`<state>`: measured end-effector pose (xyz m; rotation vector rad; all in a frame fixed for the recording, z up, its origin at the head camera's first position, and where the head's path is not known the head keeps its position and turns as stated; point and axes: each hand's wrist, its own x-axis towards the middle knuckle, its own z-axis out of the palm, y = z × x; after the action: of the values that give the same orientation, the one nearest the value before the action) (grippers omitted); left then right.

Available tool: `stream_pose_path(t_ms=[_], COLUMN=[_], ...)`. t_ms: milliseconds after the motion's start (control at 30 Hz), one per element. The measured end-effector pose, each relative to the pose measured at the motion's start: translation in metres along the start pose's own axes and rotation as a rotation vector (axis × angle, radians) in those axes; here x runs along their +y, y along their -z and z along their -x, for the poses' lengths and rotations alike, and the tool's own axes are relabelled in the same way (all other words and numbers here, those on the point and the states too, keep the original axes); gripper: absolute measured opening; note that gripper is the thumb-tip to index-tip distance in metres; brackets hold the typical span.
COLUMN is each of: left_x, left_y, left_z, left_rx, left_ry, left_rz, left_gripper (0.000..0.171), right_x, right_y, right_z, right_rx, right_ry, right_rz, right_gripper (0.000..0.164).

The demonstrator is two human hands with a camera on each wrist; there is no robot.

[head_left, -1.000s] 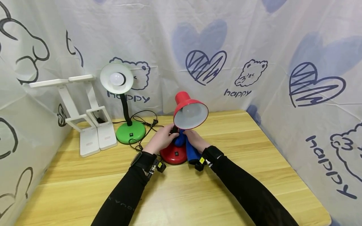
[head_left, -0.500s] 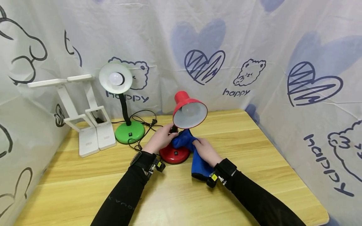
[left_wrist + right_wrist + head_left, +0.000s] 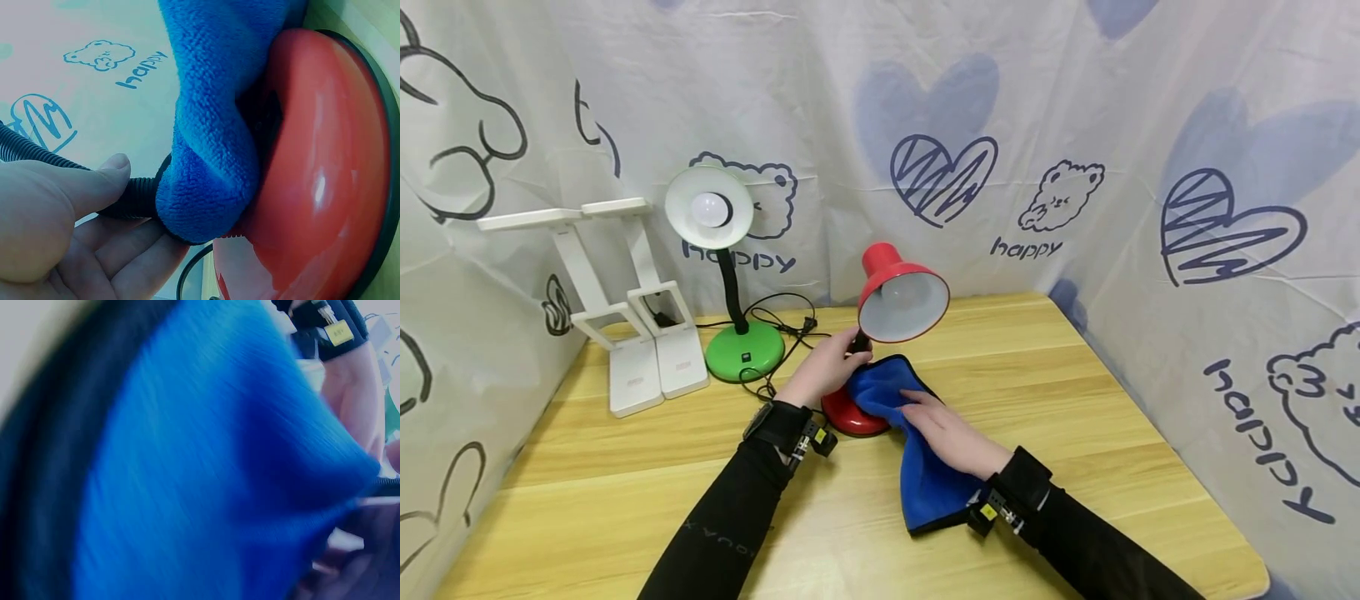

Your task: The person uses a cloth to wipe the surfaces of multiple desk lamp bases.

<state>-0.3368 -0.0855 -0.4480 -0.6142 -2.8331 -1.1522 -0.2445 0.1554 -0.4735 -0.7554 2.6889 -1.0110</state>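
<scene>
A red desk lamp [image 3: 904,292] stands near the middle of the table. My left hand [image 3: 823,367] grips its black gooseneck [image 3: 140,197] between thumb and fingers, just under the shade. A blue cloth [image 3: 891,387] with black edging covers the right part of the red base [image 3: 853,415]. In the left wrist view, one bunched end of the cloth wraps the lower gooseneck beside the base. My right hand [image 3: 955,437] rests on the cloth with fairly straight fingers, right of the base. Cloth fills most of the right wrist view and partly hides the fingers, which are blurred.
To the left stands a green desk lamp [image 3: 745,352], its black cord [image 3: 790,333] looped on the table behind my left hand. Two white folding lamps [image 3: 636,379] stand farther left. Patterned white curtains [image 3: 820,100] close off the back and sides of the wooden table [image 3: 1075,417].
My right hand has moved right and toward me from behind the gooseneck, its fingers loosening. The cloth has spread out over the base and toward the front. My left hand stays on the gooseneck.
</scene>
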Motion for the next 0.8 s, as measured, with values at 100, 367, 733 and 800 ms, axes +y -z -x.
stream_pose_path(t_ms=[100,367,733,800], left_x=[0.0,0.008,0.003,0.003], left_y=[0.0,0.009,0.009,0.008], left_z=[0.0,0.002,0.002,0.002], left_rx=[-0.003,0.046,0.059,0.052], left_ry=[-0.009,0.002,0.007,0.009], left_rz=[-0.017,-0.078,-0.07,-0.076], left_gripper=[0.013,0.025,0.018,0.019], right_x=[0.003,-0.003,-0.032,-0.037], right_y=[0.005,0.0,-0.012,-0.017], right_z=[-0.004,-0.024,-0.047,-0.05], right_rx=[-0.05,-0.002,0.002,0.026], right_ry=[0.096,0.36,0.582,0.604], right_rz=[0.116,0.573,0.896,0.912], right_gripper=[0.045,0.037,0.012,0.011])
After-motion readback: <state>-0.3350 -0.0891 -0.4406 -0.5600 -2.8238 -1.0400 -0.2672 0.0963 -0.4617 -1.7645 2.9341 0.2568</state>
